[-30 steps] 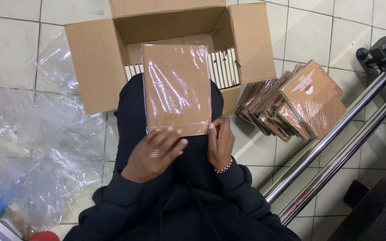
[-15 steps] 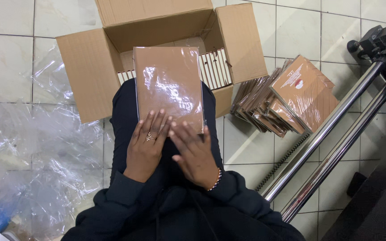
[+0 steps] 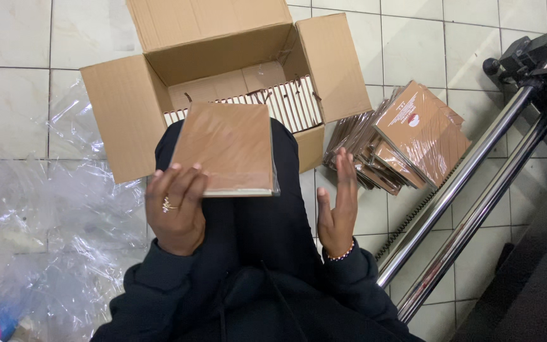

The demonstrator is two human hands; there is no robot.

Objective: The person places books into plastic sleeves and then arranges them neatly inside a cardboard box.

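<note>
The left hand (image 3: 175,212) holds a flat brown book (image 3: 228,147) wrapped in clear film. Its fingers lie along the book's lower left corner, a ring showing on one finger, and the grip is closed on that corner; the thumb is hidden behind the cover. The book is held tilted over the person's dark lap, its upper edge overlapping the near edge of an open cardboard box (image 3: 125,117).

The right hand (image 3: 339,206) is off the book, just to its right. Its grip is released: the palm faces left, the fingers are straight and pointing up, and nothing is in it. A beaded bracelet (image 3: 340,256) sits at the wrist, above a dark sleeve.

The box stands on the tiled floor (image 3: 7,107) with all flaps folded outward. Inside it a row of books (image 3: 286,104) stands on edge, pale page edges upward, along the near side; the far part shows bare cardboard.

To the right of the box, near the right hand, a leaning stack of wrapped books (image 3: 413,136) of the same brown kind rests on the floor. Beside that stack two shiny metal bars (image 3: 457,209) run diagonally up to a dark fitting (image 3: 530,57).

Loose clear plastic film (image 3: 52,209) lies crumpled on the floor to the left.
</note>
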